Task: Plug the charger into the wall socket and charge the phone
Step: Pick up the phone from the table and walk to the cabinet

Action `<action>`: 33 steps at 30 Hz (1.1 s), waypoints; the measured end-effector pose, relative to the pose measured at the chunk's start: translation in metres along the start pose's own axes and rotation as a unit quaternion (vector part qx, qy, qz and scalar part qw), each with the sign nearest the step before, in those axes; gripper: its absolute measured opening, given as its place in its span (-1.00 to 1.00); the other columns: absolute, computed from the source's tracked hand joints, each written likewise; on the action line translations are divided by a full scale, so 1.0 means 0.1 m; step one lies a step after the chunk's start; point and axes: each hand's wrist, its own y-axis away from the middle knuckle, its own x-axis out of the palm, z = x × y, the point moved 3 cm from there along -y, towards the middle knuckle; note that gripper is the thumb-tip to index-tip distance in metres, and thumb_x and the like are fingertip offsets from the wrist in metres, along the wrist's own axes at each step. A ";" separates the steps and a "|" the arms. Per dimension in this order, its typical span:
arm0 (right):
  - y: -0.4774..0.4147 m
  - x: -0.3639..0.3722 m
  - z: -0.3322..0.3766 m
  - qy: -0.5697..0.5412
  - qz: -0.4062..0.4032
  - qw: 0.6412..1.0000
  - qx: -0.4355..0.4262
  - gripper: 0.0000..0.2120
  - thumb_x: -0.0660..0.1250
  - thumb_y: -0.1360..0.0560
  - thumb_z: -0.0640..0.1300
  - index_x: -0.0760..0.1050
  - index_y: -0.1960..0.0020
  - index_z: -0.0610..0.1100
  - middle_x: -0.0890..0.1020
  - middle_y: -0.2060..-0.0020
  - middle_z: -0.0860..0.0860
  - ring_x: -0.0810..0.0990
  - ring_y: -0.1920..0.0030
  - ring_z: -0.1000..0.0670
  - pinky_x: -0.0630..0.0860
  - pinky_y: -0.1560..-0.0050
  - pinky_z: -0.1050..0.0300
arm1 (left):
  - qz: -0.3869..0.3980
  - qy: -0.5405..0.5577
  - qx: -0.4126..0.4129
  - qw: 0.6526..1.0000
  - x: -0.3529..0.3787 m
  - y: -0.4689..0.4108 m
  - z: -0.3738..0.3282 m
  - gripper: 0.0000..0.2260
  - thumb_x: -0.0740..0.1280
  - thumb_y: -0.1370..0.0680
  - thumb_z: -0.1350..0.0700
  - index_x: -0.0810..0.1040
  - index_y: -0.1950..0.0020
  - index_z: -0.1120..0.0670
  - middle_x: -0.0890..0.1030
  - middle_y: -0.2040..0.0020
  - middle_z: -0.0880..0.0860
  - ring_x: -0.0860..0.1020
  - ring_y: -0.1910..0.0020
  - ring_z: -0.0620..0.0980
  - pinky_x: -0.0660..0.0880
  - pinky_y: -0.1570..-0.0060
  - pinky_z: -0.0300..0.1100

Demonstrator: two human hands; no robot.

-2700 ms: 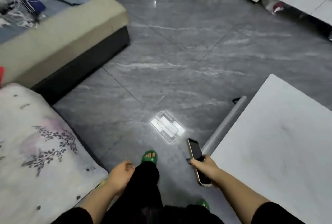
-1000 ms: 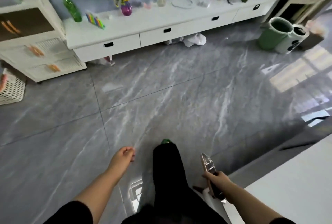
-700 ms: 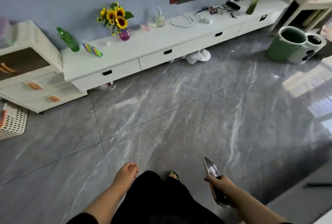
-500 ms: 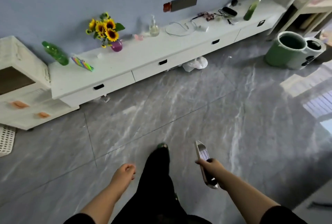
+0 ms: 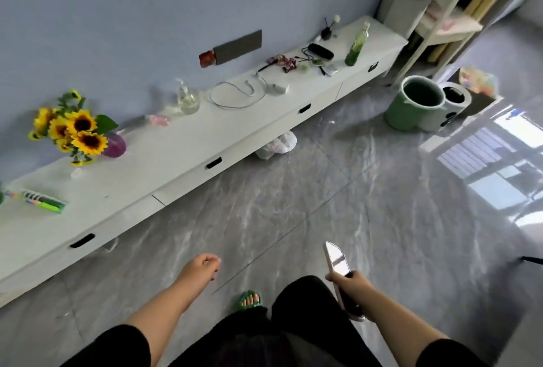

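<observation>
My right hand (image 5: 351,284) grips a phone (image 5: 337,263) by its lower half, its glossy screen pointing ahead over the floor. My left hand (image 5: 201,269) hangs loosely curled and holds nothing. A white charger block (image 5: 276,88) with a looped white cable (image 5: 239,96) lies on the long white low cabinet (image 5: 164,158) against the blue wall. Above it on the wall is a dark grey socket panel (image 5: 238,46) with a red piece at its left end. Both hands are far from the charger.
On the cabinet stand sunflowers in a purple vase (image 5: 76,131), a clear pump bottle (image 5: 185,97), a green bottle (image 5: 357,44) and small clutter. A green bucket (image 5: 417,102) and a white one stand right. A white bag (image 5: 277,143) lies under the cabinet. Grey tiled floor lies between.
The view has turned from the sofa and table toward the wall cabinet and come closer to it. The phone stays in my right hand; my left hand stays empty.
</observation>
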 end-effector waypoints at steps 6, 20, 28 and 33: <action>-0.72 -0.84 0.63 0.045 -0.013 0.998 0.029 -0.60 0.46 -0.38 0.04 0.48 -0.03 -0.23 0.58 0.27 -0.04 0.54 0.29 0.04 0.37 0.40 0.19 | -0.013 0.036 0.019 0.999 0.27 -0.73 -1.28 -0.76 0.21 -0.59 0.16 0.50 -0.21 0.23 0.60 -0.04 0.19 0.53 0.10 0.07 0.33 0.27 -0.24; -2.18 -1.29 3.49 0.181 0.109 0.975 -0.061 -0.71 0.47 -0.37 0.02 0.50 0.14 -0.18 0.54 0.37 -0.03 0.52 0.39 0.01 0.37 0.45 0.21 | -0.098 0.168 -0.135 0.972 0.46 -1.67 -2.25 -0.73 0.19 -0.58 0.19 0.41 0.32 0.00 0.50 0.24 0.13 0.48 0.22 0.06 0.30 0.18 -0.14; -2.65 -0.70 5.05 0.233 0.137 0.958 -0.094 -0.59 0.44 -0.31 0.15 0.45 0.10 -0.15 0.51 0.32 -0.02 0.50 0.33 0.00 0.36 0.38 0.16 | -0.087 0.277 -0.168 0.942 -0.05 -2.44 -2.74 -0.76 0.17 -0.61 0.22 0.42 0.26 0.12 0.46 0.20 0.15 0.44 0.29 -0.01 0.32 0.30 -0.20; -2.93 -0.50 5.67 0.254 0.141 0.955 -0.058 -0.54 0.45 -0.34 0.13 0.45 -0.02 -0.18 0.54 0.25 -0.05 0.53 0.28 -0.01 0.40 0.34 0.14 | -0.067 0.246 -0.151 0.955 -0.40 -3.08 -3.17 -0.79 0.18 -0.59 0.09 0.48 0.22 0.06 0.55 0.15 0.12 0.52 0.16 0.04 0.35 0.15 -0.12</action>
